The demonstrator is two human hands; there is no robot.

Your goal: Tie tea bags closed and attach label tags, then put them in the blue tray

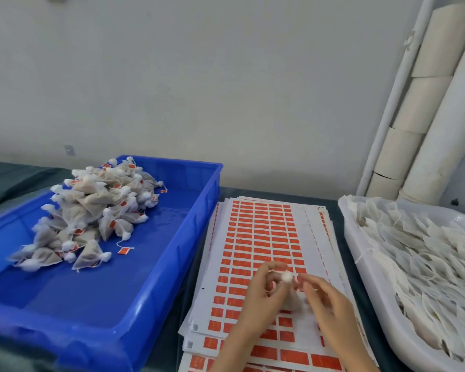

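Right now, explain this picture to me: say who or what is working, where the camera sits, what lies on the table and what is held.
No machine here: a person works bare-handed, and the one camera sits on their head, looking down. The left hand and right hand together pinch a small white mesh tea bag by its gathered top and string, above stacked white sheets of orange-red label stickers. On the left, a blue plastic tray holds a pile of finished, tagged tea bags. On the right, a white plastic tray holds flat, untagged bags. All rest on a dark table.
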